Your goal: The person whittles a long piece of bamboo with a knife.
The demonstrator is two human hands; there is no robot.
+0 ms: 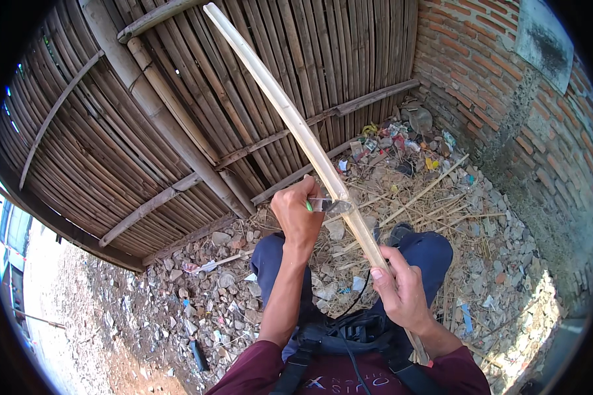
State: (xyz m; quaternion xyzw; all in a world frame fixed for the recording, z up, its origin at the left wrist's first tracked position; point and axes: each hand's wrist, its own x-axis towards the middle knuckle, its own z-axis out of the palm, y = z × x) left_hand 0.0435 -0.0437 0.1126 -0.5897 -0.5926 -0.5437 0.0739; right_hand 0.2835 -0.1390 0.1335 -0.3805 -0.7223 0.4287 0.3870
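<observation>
My left hand [298, 212] is closed in a fist round the handle of a knife, with a bit of green showing at its edge. The short grey knife blade [337, 207] lies against a long split bamboo strip [284, 109], about midway along it. Lower down, my right hand [400, 286] grips the same strip, thumb on top and fingers wrapped beneath. The strip runs tilted from beside my waist up to the far left, its pale inner face showing. It bends slightly near the blade. The knife handle is mostly hidden in my fist.
A bamboo slat wall [244, 85] with thick poles stands ahead and left, a brick wall [481, 85] at the right. Rubble [230, 283], bamboo offcuts [435, 191] and coloured litter [402, 141] cover the ground. My bent knees are under the strip; a dark cable crosses my lap.
</observation>
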